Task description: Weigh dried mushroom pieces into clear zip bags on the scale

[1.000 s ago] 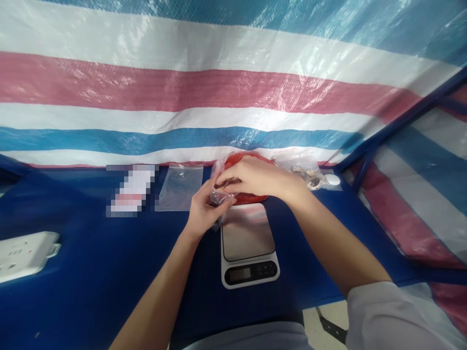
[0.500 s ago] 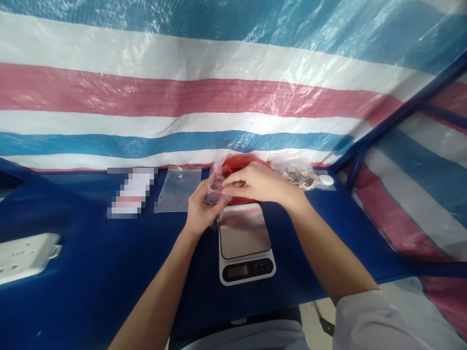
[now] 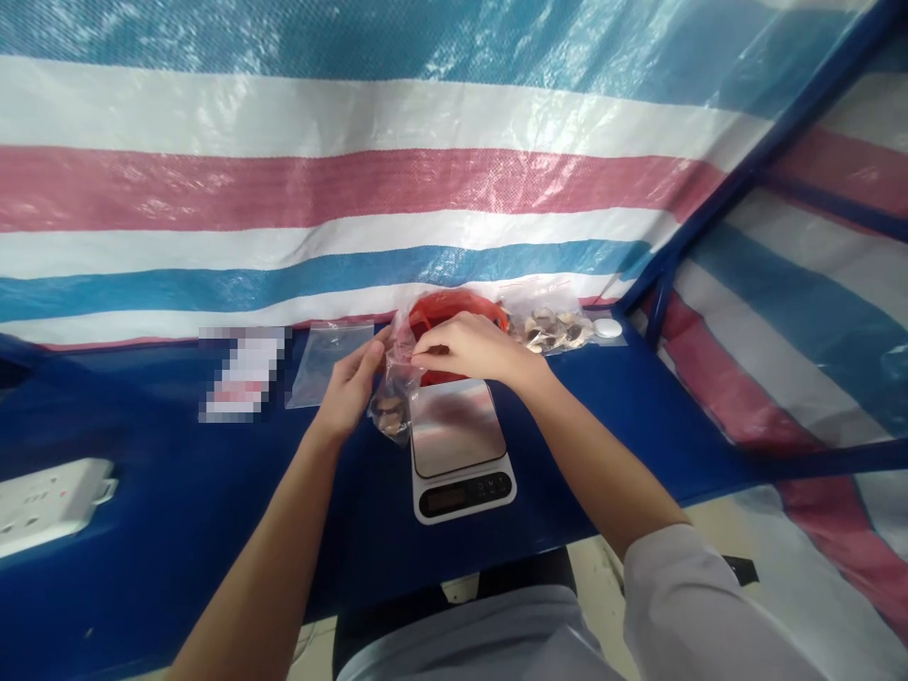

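A small clear plastic bag (image 3: 392, 397) with a few brownish pieces at its bottom hangs just left of a white kitchen scale (image 3: 458, 449). My left hand (image 3: 349, 386) pinches the bag's left top edge. My right hand (image 3: 464, 345) pinches its right top edge, fingers closed. Behind my right hand sits a red bowl (image 3: 454, 307), partly hidden. The scale's steel platform holds nothing.
An empty clear bag (image 3: 324, 361) lies flat on the blue table (image 3: 177, 511), beside a blurred card (image 3: 241, 374). A bag of brownish pieces (image 3: 553, 328) and a white cap (image 3: 607, 328) sit right of the bowl. A white power strip (image 3: 49, 492) lies far left. A striped tarp hangs behind.
Both hands have lifted the small bag up and to the left, off the bowl's edge. It now hangs open-topped beside the scale. The view shifted right and down.
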The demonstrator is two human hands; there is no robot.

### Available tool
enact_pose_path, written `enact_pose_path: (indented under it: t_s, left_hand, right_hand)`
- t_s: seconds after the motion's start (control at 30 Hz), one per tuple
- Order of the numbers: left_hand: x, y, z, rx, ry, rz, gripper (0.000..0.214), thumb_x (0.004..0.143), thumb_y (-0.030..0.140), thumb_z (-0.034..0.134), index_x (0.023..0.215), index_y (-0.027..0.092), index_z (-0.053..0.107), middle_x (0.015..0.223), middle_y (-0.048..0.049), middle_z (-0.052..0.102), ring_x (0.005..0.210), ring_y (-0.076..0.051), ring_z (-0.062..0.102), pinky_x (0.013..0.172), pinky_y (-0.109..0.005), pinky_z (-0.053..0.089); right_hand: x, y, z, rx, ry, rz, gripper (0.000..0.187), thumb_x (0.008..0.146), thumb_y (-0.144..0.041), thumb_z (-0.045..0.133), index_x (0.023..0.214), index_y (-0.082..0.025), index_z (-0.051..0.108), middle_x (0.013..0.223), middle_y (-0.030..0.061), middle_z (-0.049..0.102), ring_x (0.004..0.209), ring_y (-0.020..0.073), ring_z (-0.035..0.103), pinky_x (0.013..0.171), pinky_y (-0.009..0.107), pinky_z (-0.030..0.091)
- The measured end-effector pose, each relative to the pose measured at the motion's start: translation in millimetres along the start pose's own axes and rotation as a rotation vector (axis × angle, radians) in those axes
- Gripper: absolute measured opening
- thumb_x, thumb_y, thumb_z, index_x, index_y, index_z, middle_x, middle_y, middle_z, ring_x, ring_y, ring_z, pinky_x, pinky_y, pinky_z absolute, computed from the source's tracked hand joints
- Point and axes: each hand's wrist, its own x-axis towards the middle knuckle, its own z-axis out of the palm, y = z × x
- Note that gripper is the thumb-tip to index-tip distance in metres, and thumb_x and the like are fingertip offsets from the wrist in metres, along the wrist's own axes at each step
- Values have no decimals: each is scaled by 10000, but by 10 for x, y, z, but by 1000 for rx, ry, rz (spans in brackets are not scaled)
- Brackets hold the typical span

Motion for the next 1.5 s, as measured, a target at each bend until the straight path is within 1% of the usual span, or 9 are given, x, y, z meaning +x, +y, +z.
enact_pose_path:
  t_s: [0.17,0.33,0.47,0.63,0.77,0.93,1.17,1.33,1.5]
  left_hand:
    - [17,89,40,-94,-97,-176,537,687,619,799,981,169,785,860,-67,761,747,-194,691,679,-283,546]
    - [-13,114,75,-126,-84,-132,384,712,521,810,836,160,768,721,-34,702,611,-128,601,580,-235,465]
    - [-50,198,141,-89,9,7,341,757,495,775,826,162,755,709,-24,677,650,-133,596,617,-239,465]
    - [-72,365,274,18,-26,79,372,800,527,732,837,157,751,769,-40,716,688,-146,621,679,-259,501]
    - [-112,368,313,177,41,183,435,836,563,670,980,161,752,953,-77,762,884,-216,690,829,-323,545]
    - [-374,198,252,501,123,422,429,906,529,578,1063,155,719,1096,-109,736,1044,-244,683,986,-393,524]
    - [-670,-114,228,671,-50,405,490,943,474,543,1313,163,620,1366,-143,629,1269,-258,602,1117,-438,464]
    - [-698,-103,308,737,-133,436,545,947,492,523,1372,156,588,1466,-155,551,1363,-275,522,1162,-454,419]
    - [-642,-104,304,787,-193,440,531,942,504,517,1339,169,629,1432,-139,591,1359,-288,525,1174,-468,398]
  right_hand:
    - [-60,25,102,10,56,-58,218,966,-319,615,893,-201,783,833,18,729,707,116,588,671,265,344]
    - [-183,-16,98,-13,79,-53,255,984,-348,588,924,-201,788,811,25,719,689,111,576,671,270,331]
    - [-273,-120,44,-31,109,-32,233,951,-382,627,936,-220,794,759,6,703,666,109,557,660,263,326]
    - [-317,-183,8,6,129,31,156,909,-278,661,930,-208,798,744,1,716,645,109,569,677,261,359]
    - [-445,-56,74,189,200,63,128,866,-212,673,876,-190,799,830,14,760,734,136,648,737,262,432]
    - [-795,250,247,571,299,223,202,802,-357,748,896,-185,798,748,17,751,686,166,677,691,288,520]
    - [-1222,550,470,1008,330,573,399,606,-461,877,858,-169,776,751,34,753,756,197,727,698,312,592]
    - [-1308,644,587,1077,397,600,434,583,-450,891,874,-157,758,783,49,758,780,196,732,717,318,599]
    - [-1294,654,665,1071,468,628,420,549,-428,905,847,-174,753,805,34,758,800,201,730,729,337,613]
